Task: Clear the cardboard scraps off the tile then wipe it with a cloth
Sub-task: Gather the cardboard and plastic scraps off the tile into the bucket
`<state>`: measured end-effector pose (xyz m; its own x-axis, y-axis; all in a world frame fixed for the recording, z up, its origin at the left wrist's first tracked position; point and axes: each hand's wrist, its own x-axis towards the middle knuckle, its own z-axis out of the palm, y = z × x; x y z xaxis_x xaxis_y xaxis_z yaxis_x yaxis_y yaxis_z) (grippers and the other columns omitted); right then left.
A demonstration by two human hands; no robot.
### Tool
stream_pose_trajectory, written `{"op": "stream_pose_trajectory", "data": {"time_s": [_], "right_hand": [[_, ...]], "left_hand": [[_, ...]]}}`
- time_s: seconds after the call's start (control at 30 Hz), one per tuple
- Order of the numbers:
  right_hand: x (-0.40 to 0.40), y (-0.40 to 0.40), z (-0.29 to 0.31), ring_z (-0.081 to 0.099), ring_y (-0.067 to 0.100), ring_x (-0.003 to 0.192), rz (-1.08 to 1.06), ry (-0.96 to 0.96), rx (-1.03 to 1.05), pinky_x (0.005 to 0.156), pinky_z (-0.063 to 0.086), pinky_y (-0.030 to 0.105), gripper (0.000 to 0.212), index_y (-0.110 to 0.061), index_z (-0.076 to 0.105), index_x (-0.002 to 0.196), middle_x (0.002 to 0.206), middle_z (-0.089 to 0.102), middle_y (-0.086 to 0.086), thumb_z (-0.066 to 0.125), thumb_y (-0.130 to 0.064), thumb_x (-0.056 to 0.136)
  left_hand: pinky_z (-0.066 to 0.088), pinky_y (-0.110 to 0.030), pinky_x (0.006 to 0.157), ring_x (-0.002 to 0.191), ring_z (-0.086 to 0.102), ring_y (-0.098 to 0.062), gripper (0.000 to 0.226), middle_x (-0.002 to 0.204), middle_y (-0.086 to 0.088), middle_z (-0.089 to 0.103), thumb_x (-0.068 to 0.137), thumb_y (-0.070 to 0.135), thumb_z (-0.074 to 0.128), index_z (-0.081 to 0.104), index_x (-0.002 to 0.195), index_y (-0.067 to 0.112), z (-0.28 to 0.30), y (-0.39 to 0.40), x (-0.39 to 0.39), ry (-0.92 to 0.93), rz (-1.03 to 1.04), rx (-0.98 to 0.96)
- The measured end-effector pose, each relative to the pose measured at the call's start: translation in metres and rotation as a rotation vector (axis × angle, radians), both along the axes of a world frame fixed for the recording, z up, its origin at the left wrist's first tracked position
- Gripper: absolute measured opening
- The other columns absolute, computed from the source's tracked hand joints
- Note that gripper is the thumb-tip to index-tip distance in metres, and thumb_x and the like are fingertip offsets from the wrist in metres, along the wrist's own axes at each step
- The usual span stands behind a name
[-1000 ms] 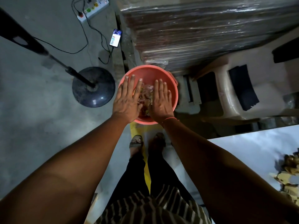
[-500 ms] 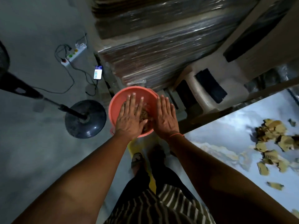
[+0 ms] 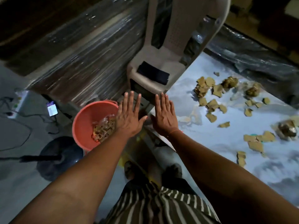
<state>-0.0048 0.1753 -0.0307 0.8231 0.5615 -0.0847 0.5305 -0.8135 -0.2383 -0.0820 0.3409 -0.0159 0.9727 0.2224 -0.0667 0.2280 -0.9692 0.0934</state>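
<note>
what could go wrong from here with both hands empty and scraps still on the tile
Many cardboard scraps still lie spread over the tile, some near its far edge, so a sweep could push them off onto the floor. The bucket sits down on the floor beside the tile, so carried handfuls may spill. Wiping with the cloth too early would smear leftover bits.

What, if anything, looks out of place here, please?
Torn cardboard scraps lie strewn over the pale tile; some are already in the red bucket. Both hands, left hand and right hand, are empty.
</note>
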Motion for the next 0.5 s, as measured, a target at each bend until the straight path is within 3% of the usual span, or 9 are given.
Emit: {"op": "stream_pose_trajectory", "data": {"time_s": [0.37,0.5], "right_hand": [[0.008,-0.203,-0.002,-0.011,0.031,0.159,-0.271,-0.016,0.008,0.129,-0.002,0.049,0.083,-0.005,-0.001,0.165,0.172,-0.006,0.016,0.041,-0.043,0.104],[0.004,-0.277,-0.006,-0.01,0.032,0.16,-0.324,-0.017,0.007,0.129,0.0,0.051,0.082,-0.005,-0.001,0.165,0.172,-0.006,0.016,0.043,-0.038,0.104]], "left_hand": [[0.012,-0.049,0.128,0.159,-0.005,-0.036,0.099,0.171,-0.019,-0.006,0.095,0.067,0.048,0.0,0.165,0.014,0.003,-0.178,0.064,-0.036,-0.268,-0.051],[0.006,-0.048,0.128,0.158,-0.012,-0.034,0.097,0.171,-0.015,-0.015,0.098,0.066,0.041,-0.01,0.164,0.018,0.004,-0.245,0.08,-0.004,-0.312,-0.06]]}}
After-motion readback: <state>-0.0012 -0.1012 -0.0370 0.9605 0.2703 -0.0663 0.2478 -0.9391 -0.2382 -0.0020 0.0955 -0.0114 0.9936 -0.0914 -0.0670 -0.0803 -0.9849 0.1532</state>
